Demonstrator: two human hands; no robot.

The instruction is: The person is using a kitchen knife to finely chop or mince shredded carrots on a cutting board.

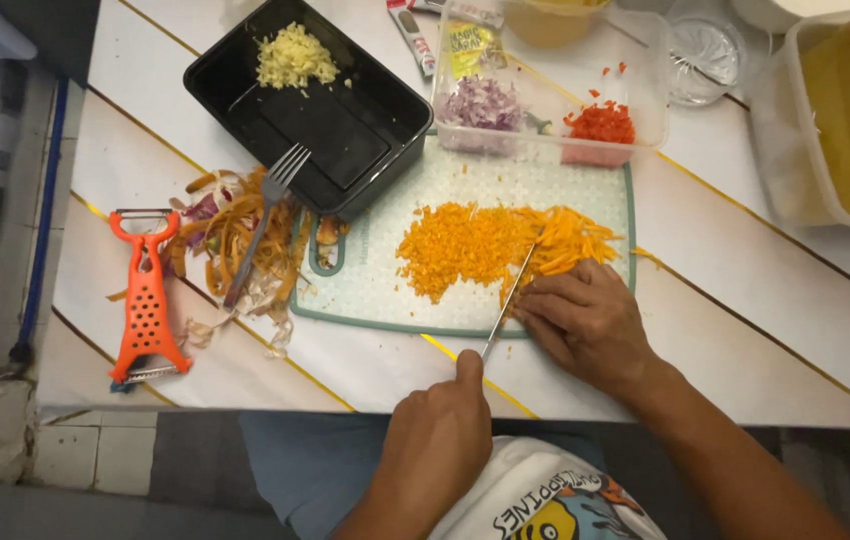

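My left hand (440,440) grips the handle of a thin knife (511,295), whose blade slants up across the pale green cutting board (375,290). My right hand (585,320) presses its curled fingers onto a bunch of orange carrot strips (570,240) just right of the blade. A heap of finely diced carrot (455,248) lies on the board left of the blade. Both hands are at the board's near right corner.
A black tray (345,130) with minced yellow bits (293,58) overlaps the board's far left. A fork (265,220) lies on vegetable peelings (230,240) beside an orange peeler (145,300). A clear container (645,140) holds chopped red onion (482,103) and red pepper (602,123). A large plastic tub (825,120) stands far right.
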